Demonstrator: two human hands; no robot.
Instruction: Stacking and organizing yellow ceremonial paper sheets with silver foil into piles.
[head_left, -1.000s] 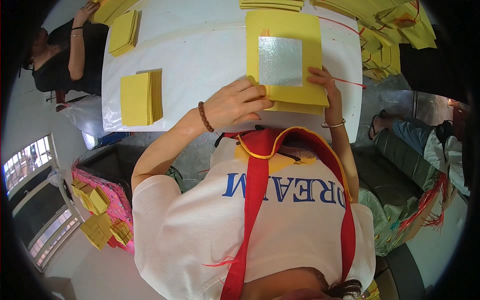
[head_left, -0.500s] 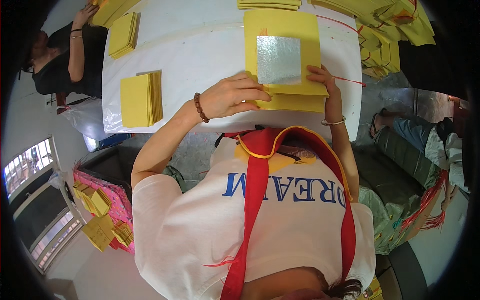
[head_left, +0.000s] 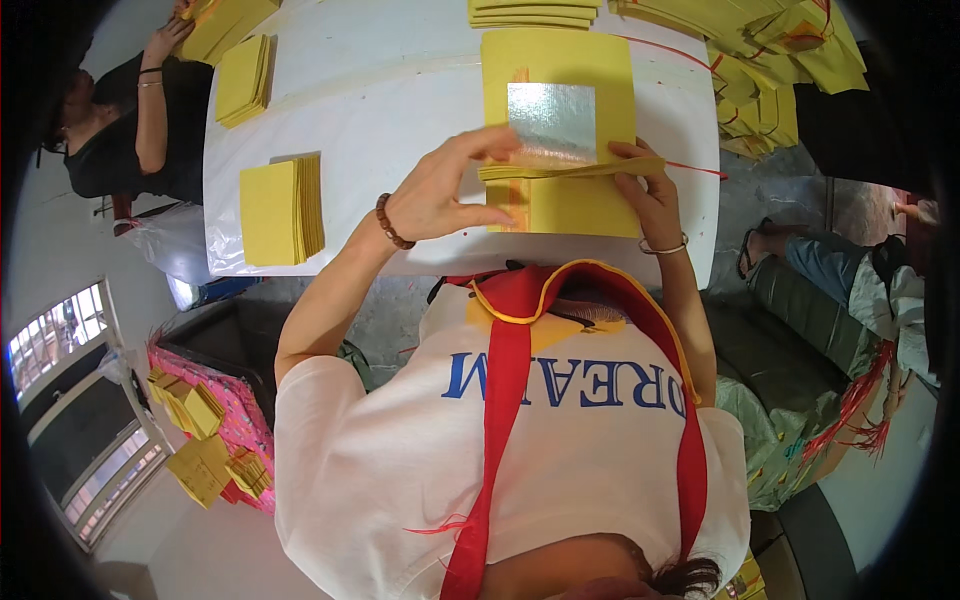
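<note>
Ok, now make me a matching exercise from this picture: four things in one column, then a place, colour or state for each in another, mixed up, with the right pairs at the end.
Things:
1. Left hand
2. Right hand
3. Bead bracelet
4. Silver square

Matches:
A. holding the right end of the yellow flap
B. on the yellow sheet
C. thumb and fingers spread apart
D. brown

Pairs: 1-C, 2-A, 3-D, 4-B

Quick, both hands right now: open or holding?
Left hand: open, thumb and fingers spread near the left end of the folded yellow paper; contact unclear.
Right hand: closed, pinching that paper's right end.
</note>
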